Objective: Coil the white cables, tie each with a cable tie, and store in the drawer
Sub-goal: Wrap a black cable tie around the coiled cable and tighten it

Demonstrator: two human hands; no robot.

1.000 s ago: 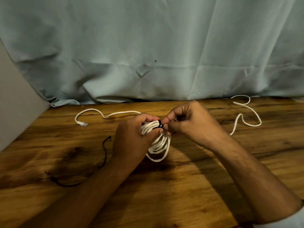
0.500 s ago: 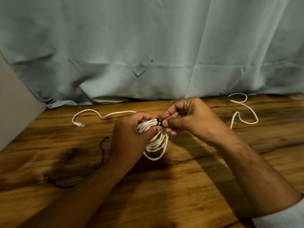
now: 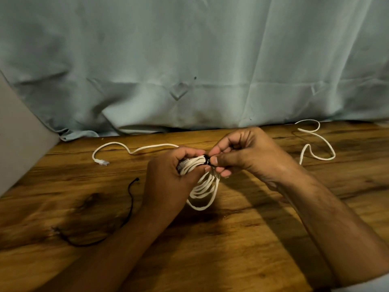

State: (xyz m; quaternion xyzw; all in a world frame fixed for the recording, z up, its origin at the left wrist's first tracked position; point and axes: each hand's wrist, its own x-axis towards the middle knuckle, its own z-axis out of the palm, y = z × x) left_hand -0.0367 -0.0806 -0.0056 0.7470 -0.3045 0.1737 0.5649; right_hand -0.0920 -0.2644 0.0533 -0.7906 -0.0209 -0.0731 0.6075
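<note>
Near the wooden tabletop's (image 3: 231, 249) back edge, the left hand (image 3: 168, 182) grips a smooth white looped coil (image 3: 205, 190); the right hand (image 3: 248, 157) pinches its black tie (image 3: 206, 160).

Wooden table (image 3: 231, 260); loose white cable (image 3: 101, 162); black cable tie (image 3: 130, 194) on it

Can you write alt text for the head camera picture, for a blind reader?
The left hand grips a coiled white cable over a wooden table while the right hand pinches a black cable tie around it. Loose white cable and a black cord lie nearby.
</note>
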